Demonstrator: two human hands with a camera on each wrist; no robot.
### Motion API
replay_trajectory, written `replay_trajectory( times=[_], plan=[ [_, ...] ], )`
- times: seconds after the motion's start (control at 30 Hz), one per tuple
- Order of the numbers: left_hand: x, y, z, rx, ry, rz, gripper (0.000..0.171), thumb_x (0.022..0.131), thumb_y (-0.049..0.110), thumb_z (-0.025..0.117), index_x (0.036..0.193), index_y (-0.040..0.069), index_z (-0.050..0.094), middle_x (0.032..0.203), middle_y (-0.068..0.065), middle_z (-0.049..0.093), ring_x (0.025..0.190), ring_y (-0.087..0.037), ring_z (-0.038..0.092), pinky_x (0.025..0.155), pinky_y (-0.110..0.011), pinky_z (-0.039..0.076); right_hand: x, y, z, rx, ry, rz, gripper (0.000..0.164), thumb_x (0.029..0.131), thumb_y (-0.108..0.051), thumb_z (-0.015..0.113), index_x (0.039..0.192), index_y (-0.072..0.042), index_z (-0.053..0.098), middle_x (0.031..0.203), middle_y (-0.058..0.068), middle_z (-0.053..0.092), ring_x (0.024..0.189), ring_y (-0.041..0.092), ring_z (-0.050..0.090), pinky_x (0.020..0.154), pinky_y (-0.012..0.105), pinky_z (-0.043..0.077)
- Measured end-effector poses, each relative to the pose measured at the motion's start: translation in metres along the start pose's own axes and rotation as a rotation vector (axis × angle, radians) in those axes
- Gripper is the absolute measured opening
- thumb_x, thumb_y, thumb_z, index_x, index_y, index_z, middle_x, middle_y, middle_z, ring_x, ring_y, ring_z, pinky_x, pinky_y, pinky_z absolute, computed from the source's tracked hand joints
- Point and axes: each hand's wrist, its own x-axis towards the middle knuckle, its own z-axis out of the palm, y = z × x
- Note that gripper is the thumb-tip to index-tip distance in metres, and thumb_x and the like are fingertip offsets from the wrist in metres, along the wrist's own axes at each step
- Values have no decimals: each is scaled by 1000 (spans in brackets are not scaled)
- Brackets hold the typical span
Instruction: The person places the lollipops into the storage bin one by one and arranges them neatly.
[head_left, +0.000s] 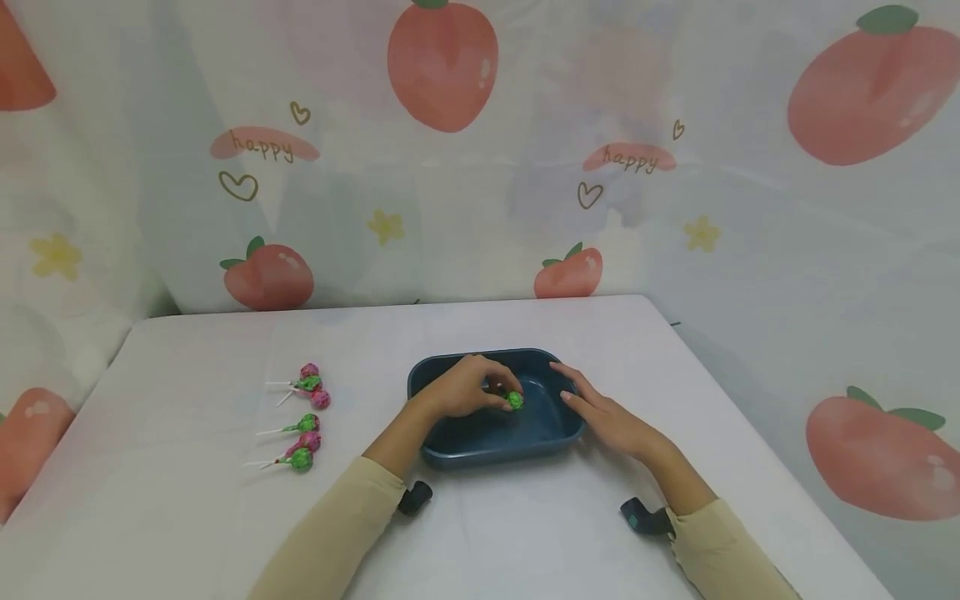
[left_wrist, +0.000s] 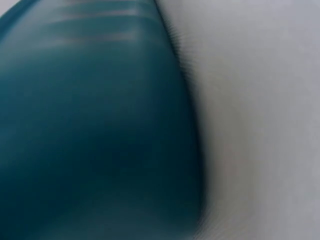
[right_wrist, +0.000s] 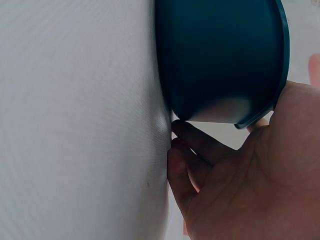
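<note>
Over the inside of a dark blue basin, my left hand pinches a lollipop with a green wrapped head; its stick is hidden by the hand. At the basin's right end, my right hand touches the rim with fingers extended. The right wrist view has that hand against the end of the basin, some fingertips low beside the table. Only the blurred basin side and white cloth show in the left wrist view, not the left hand.
Left of the basin, several lollipops with pink and green wrappers lie in a column, white sticks pointing left. A white cloth covers the table. Behind it hangs a fruit-printed curtain. Each wrist carries a small black device.
</note>
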Motion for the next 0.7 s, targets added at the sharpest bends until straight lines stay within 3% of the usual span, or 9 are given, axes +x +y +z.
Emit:
replay_trajectory(
  times=[0.3,0.7],
  plan=[
    [0,0,1,-26,50,-10,22,90,11,82,112,16,79,104,10,72,94,-11,62,84,-26,51,-1,-1,-1,6,-1,-7,55,112,-49,35,163,-41,18,171,10,13,153,45,14,110,77,13],
    [3,-2,3,17,32,-32,24,87,11,85,110,17,80,105,9,71,98,-15,62,86,-24,49,1,1,0,7,-3,-17,54,113,-45,34,164,-38,18,171,12,13,153,46,13,110,77,13]
  ],
)
